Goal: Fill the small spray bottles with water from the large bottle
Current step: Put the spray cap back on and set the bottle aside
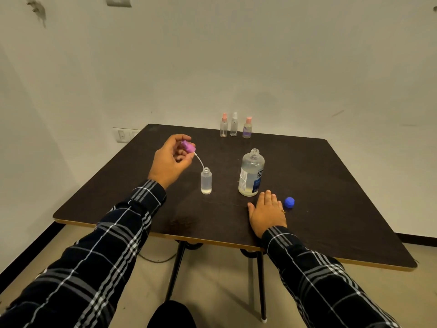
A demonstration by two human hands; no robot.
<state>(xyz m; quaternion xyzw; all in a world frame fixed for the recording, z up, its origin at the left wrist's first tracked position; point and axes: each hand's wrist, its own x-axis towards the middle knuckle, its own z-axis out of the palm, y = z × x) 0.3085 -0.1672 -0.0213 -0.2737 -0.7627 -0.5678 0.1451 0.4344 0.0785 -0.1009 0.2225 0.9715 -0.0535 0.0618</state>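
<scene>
Purple spray cap (188, 146) in curled grip of left hand (169, 160); right hand (268, 213) flat.

A dark table (331, 185) bore an uncapped small bottle (206, 183), an open large bottle (250, 176), a blue cap (289, 201) and three capped spray bottles (233, 127) at its far edge

1. The small clear bottle (206, 182) stands open and upright on the desk (331, 185).
2. Its purple spray top (188, 146) is held up in the left hand (171, 159). The thin white tube (199, 160) curves down to the bottle's mouth.
3. The big bottle (251, 174) stands open to the right, with some water inside.
4. Three more small bottles (233, 125), tops on, stand in a row at the far edge.
</scene>
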